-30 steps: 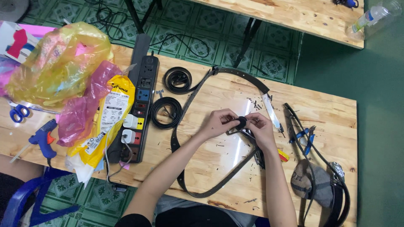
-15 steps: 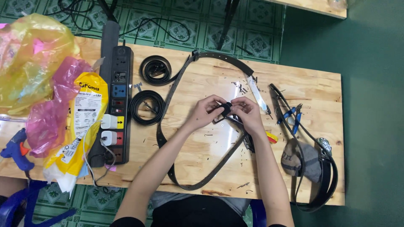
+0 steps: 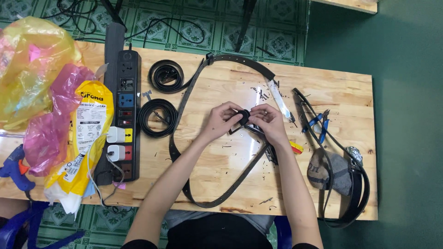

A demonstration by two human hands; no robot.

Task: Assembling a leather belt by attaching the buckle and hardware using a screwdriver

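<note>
My left hand [image 3: 224, 120] and my right hand [image 3: 270, 121] meet over the middle of the wooden table [image 3: 221, 159]. Together they pinch the folded end of a long dark belt [image 3: 182, 103] where a metal buckle frame [image 3: 236, 128] hangs below the fingers. The belt loops out to the left, around toward the table's front edge and back up behind my hands. The belt end itself is mostly hidden by my fingers.
Two coiled belts [image 3: 166, 74] [image 3: 158, 117] lie left of my hands beside a black power strip [image 3: 121, 115]. Coloured plastic bags [image 3: 37, 74] and a yellow packet [image 3: 85, 133] fill the left end, a blue glue gun [image 3: 16, 168] below. Blue-handled pliers [image 3: 318, 124], another belt [image 3: 357, 189] and a grey cap [image 3: 332, 170] lie right.
The view has shifted so the table sits further left and lower in frame. My hands stay together on the belt end, fingers working at the buckle.
</note>
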